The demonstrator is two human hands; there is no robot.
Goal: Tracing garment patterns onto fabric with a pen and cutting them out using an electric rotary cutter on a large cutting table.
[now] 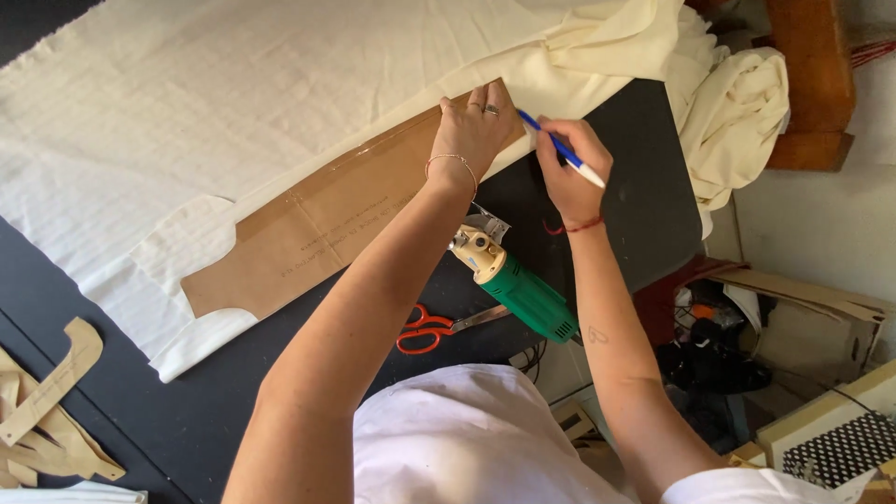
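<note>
A person at a black worktable (644, 177) presses the left hand (474, 131) flat on the far end of a brown paper pattern (327, 219), fingers spread narrow and lying down on the sheet, a ring on one of them. The pattern lies across the middle of the table on cream fabric (187, 103), which runs off to the far left. The paper looks light and fairly stiff, likely to slide on the soft, loose cloth unless weighed down by a palm; the cloth itself is limp and wrinkles easily. The right hand (571, 173) pinches a blue and white pen (560, 149) in a writing grip, its tip at the pattern's far right corner. Near the person lie a green electric cutter (518, 285) and red-handled scissors (429, 329), both untouched. More paper pattern pieces (47, 411) sit at the near left.
</note>
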